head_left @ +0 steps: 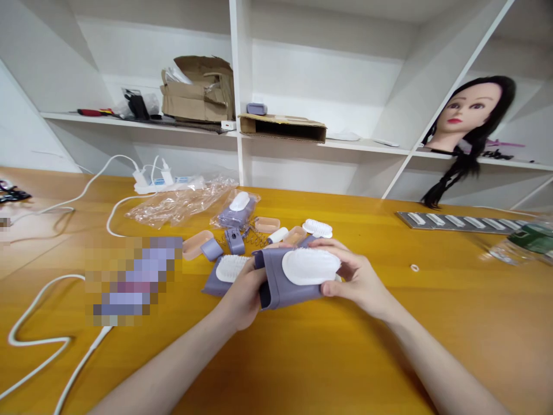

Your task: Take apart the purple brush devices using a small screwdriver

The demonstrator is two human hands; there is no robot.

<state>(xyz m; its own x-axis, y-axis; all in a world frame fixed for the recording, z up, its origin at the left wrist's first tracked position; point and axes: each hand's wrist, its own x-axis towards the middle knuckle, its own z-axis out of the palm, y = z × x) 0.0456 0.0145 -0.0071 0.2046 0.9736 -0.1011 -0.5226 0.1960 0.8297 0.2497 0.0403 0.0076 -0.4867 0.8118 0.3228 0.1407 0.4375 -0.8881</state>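
Note:
A hollow purple-grey plastic housing (pixel 274 285) with a white oval bristle pad (pixel 311 266) on its side is held over the table between both hands. My left hand (pixel 242 295) is closed round its open left end, fingers partly hidden behind it. At the right end, my right hand (pixel 355 278) grips it, thumb in front near the pad and fingers over the top. Just behind my left hand lies a similar purple part with a white bristle pad (pixel 228 268). Small purple pieces (pixel 234 241), metal springs (pixel 256 237) and a loose white bristle pad (pixel 317 228) lie behind the housing.
Peach-coloured trays (pixel 268 224), a bagged purple part (pixel 235 210) and crumpled clear plastic (pixel 181 202) lie farther back. A pixelated device with a white cable (pixel 101 334) is at left. On the right are a metal strip (pixel 458 221), a bottle (pixel 527 242) and a small ring (pixel 415 268).

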